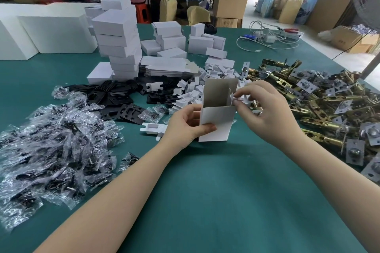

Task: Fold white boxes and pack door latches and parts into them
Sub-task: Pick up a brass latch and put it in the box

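Observation:
A small white box (216, 123) stands upright on the green table (226, 191), its top lid flap raised and its grey inside showing. My left hand (185, 127) grips the box's left side, thumb across its front. My right hand (265, 113) pinches a small white cardboard insert (238, 98) at the box's open top right edge. Brass door latches (329, 104) lie heaped on the right. Black strike plates (123, 96) and bagged parts (51, 146) lie on the left.
A leaning stack of folded white boxes (119, 41) and flat box blanks (168, 68) stand behind, with loose white inserts (205, 86). White foam blocks (53, 33) sit far left, cables (267, 37) far right. People sit at a bench beyond.

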A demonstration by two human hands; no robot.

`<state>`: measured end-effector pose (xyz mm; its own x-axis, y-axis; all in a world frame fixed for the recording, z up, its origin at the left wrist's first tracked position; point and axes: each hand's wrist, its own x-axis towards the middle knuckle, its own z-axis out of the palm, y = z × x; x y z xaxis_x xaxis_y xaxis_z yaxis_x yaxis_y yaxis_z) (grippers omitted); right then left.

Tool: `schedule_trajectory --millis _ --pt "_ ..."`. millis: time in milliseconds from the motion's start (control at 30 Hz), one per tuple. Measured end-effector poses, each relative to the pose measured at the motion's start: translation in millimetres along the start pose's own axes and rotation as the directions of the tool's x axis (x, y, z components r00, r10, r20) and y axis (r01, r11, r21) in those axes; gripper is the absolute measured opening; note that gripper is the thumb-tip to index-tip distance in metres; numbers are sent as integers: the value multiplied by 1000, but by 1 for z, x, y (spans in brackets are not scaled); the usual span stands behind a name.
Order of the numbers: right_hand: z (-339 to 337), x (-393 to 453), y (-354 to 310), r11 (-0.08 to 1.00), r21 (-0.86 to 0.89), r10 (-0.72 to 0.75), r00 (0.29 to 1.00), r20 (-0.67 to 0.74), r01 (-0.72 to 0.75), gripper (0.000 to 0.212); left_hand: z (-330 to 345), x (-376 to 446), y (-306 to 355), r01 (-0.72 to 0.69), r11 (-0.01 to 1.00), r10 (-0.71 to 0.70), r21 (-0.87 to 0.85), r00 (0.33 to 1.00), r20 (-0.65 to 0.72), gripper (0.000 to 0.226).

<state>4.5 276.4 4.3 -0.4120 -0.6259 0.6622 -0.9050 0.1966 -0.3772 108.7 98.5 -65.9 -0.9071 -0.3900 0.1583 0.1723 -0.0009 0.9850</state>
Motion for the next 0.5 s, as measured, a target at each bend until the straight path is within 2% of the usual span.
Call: schedule_trajectory --millis 67,200,400,500 --pt "-1 0 -3 999 -43 8 999 44 -7 10 0 0 0 4 1000 -4 -2 1000 -4 44" --pt "0 -1 -9 968 -244 -24 994 109 50 19 0 0 0 9 1000 -9 4 1000 -9 43" --pt "14 -10 -15 983 -58 174 984 28 -172 31 0 -1 1 4 1000 -4 13 1000 1 40" --pt "21 -11 -17 959 -267 102 995 21 -93 29 0 -2 1 4 999 -4 37 1000 1 39"
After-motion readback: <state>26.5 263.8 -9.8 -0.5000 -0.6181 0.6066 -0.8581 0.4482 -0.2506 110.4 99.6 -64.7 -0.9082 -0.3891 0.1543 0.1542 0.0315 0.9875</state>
